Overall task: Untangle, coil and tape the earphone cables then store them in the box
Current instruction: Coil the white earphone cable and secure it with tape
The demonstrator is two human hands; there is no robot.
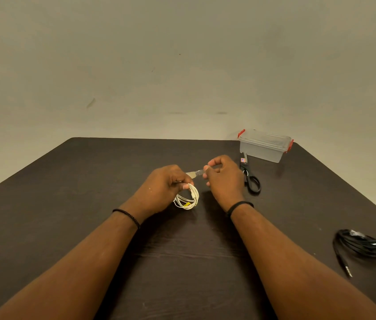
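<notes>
My left hand (166, 183) grips a coiled white earphone cable (188, 198) near the middle of the table; a yellow band shows on the coil's lower side. A short strip of clear tape (195, 173) stretches between the two hands. My right hand (222, 176) pinches the tape's right end between thumb and fingertips. A bundle of black earphone cable (364, 245) lies loose at the right, its plug pointing toward me. The clear plastic box (264, 145) with red latches stands lidded at the far right.
Black-handled scissors (250, 179) lie just right of my right hand, in front of the box. The dark wooden table (90, 204) runs to a plain wall at the back.
</notes>
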